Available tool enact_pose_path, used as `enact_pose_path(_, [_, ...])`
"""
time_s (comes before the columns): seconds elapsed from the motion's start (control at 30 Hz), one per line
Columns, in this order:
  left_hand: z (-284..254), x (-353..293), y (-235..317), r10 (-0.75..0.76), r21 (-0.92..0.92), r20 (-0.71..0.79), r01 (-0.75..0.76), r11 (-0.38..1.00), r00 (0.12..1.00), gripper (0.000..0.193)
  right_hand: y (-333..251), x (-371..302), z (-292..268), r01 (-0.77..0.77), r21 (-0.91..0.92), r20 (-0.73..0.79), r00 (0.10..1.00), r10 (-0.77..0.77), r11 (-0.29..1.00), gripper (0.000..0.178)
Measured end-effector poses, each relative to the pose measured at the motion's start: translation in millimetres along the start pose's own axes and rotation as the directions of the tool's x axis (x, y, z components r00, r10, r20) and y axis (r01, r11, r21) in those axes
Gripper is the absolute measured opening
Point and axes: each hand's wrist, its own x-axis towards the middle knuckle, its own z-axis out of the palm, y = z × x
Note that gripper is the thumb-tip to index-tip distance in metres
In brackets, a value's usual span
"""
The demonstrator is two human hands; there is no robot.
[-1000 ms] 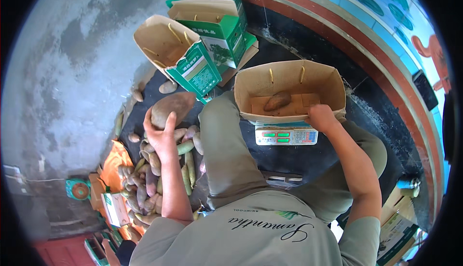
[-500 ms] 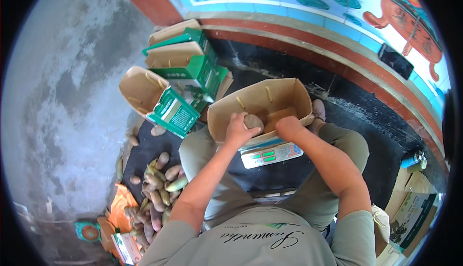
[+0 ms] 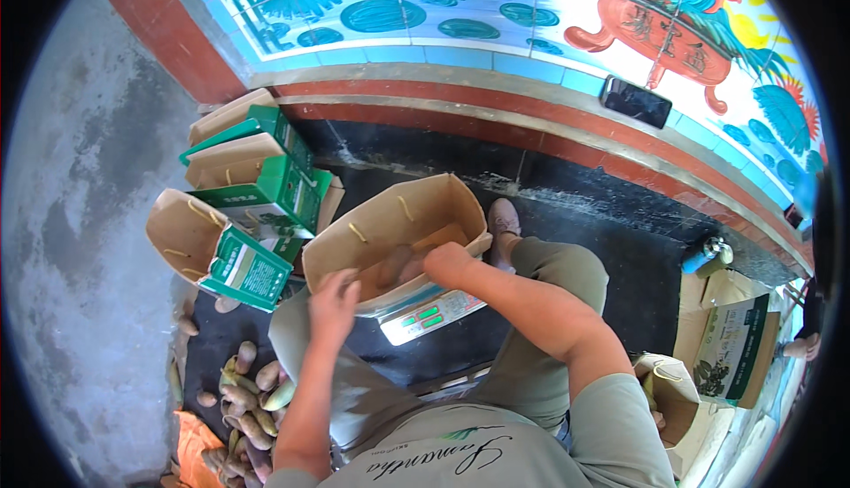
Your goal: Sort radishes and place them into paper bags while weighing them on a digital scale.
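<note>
A tall brown cardboard box (image 3: 332, 253) with yellow cord handles stands open between my legs on a white scale (image 3: 432, 318) with lit green displays. My right hand (image 3: 450, 265) reaches over the box's near side, its fingers closed on a round brown tuber (image 3: 400, 267) that is blurred by motion inside the box. At the box's near left corner is my left hand (image 3: 335, 304), its fingers bent but apart, with nothing seen in them. A pile of brown, purplish and green tubers (image 3: 252, 404) lies on the dark mat left of my leg.
Several green-and-brown cartons (image 3: 266, 178) stand open at the left, one tilted (image 3: 243, 262). A phone (image 3: 636, 103) leans on the painted tile wall. At the right are a blue bottle (image 3: 702, 256), an opened carton (image 3: 677, 395) and another person's hand (image 3: 807, 346).
My left hand has left the tuber and drawn back to the box's near left corner. The tuber is now at my right hand inside the box. The whole view has shifted.
</note>
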Motion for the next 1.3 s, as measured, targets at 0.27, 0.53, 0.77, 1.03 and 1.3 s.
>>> enact_pose_path(0.27, [-101.5, -69.9, -54.2, -0.045, 0.153, -0.525, 0.147, 0.977, 0.85, 0.014, -5.5, 2.2, -7.3, -0.043, -0.034, 0.068, 0.997, 0.045, 0.999, 0.016])
enact_pose_path(0.53, [-92.2, -161.0, -191.1, -0.312, 0.134, -0.528, 0.44, 0.888, 0.79, 0.03, -2.2, -0.8, -8.0, -0.027, -0.007, 0.083, 0.996, 0.028, 1.0, 0.019])
enact_pose_path(0.77, [-57.0, -187.4, -240.9, -0.338, 0.239, -0.453, 0.478, 0.845, 0.825, 0.027, 16.7, -12.8, -53.4, -0.043, 0.24, -0.103, 0.992, 0.069, 0.97, 0.036])
enact_pose_path(1.03, [-31.6, -180.3, -243.5, -0.543, 0.126, -0.333, 0.608, 0.784, 0.771, 0.025, 83.4, -56.4, -91.6, -0.304, 0.282, -0.467, 0.785, 0.407, 0.91, 0.023])
enact_pose_path(1.3, [-19.1, -262.6, -310.1, -0.742, 0.281, -0.197, 0.762, 0.583, 0.64, 0.03, 117.0, -60.6, -84.8, -0.462, 0.492, -0.418, 0.618, 0.666, 0.738, 0.027])
